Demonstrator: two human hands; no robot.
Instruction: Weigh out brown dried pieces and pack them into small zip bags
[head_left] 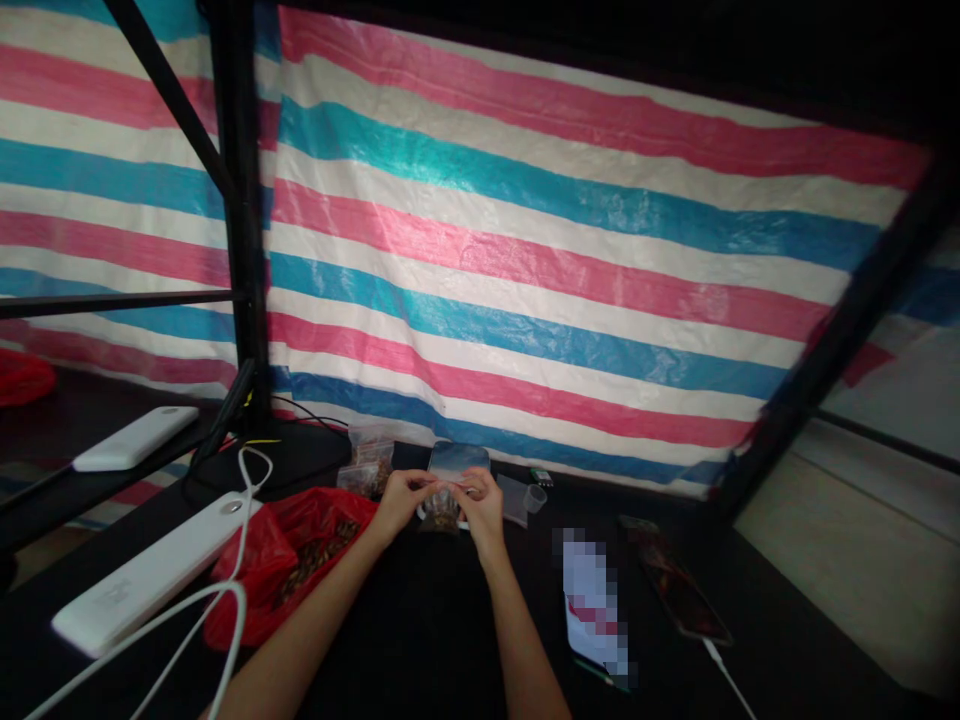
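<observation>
Both my hands meet over the dark table near its far side. My left hand and my right hand pinch the top edge of a small clear plastic bag that holds brown bits. The fingers of both hands are closed on the bag's rim. Just behind the bag lies a small scale with a shiny plate. A red plastic bag full of the same brown bits lies open to the left of my left forearm.
Two white power banks with white cables lie at left. Filled clear bags and a small clear cup sit near the scale. A phone on a cable and a blurred card lie at right. A striped tarp backs the table.
</observation>
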